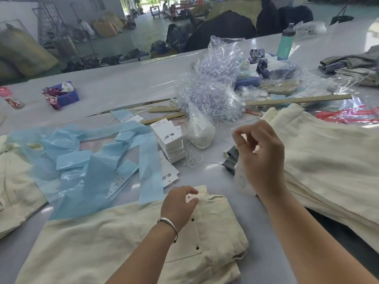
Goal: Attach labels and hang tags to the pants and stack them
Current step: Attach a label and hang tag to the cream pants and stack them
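- The left hand (179,203), a silver bangle (168,222) on its wrist, reaches in from the near edge and pinches a small white tag (192,197) at the waistband of the cream pants (123,242) lying folded on the table (127,83).
- The right hand (260,154) is raised above the table, fingers curled, thumb and forefinger pinched together; whether they hold a thread cannot be told.
- A stack of white hang tags (171,140) stands farther off, beside blue plastic wrappers (92,156).
- More cream pants (328,156) lie piled at right.
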A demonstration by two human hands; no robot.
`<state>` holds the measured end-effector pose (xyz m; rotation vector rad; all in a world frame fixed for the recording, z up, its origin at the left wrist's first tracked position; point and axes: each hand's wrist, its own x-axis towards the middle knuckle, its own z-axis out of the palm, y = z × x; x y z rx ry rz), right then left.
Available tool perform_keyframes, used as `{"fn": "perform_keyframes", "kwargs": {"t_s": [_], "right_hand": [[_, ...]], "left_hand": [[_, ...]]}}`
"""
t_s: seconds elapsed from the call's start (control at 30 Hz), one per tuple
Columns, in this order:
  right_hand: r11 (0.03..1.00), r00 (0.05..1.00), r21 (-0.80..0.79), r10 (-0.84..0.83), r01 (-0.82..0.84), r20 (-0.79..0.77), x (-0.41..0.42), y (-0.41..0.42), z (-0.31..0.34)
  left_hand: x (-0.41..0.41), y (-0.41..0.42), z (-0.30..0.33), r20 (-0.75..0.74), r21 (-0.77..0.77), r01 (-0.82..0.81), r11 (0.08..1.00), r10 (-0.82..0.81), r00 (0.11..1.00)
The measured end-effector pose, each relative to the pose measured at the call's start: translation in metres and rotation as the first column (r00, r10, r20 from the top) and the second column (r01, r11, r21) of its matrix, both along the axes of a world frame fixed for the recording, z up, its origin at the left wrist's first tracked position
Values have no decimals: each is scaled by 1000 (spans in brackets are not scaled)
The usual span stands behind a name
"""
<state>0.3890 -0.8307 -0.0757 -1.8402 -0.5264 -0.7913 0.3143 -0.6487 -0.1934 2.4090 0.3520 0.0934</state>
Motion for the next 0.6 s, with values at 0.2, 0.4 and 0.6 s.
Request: {"fn": "perform_keyframes", "kwargs": {"t_s": [0.2, 0.4, 0.6], "right_hand": [[978, 981, -143, 132, -152, -144, 5, 13, -45], [891, 736, -367, -56, -269, -675, -11, 13, -135], [847, 682, -488, -230, -212, -695, -14, 25, -156]], "left_hand": [[36, -22, -13, -161, 228, 211, 951, -177, 971], [56, -25, -27, -254, 270, 248, 930, -180, 950], [62, -26, -30, -165, -53, 52, 997, -61, 984]]}}
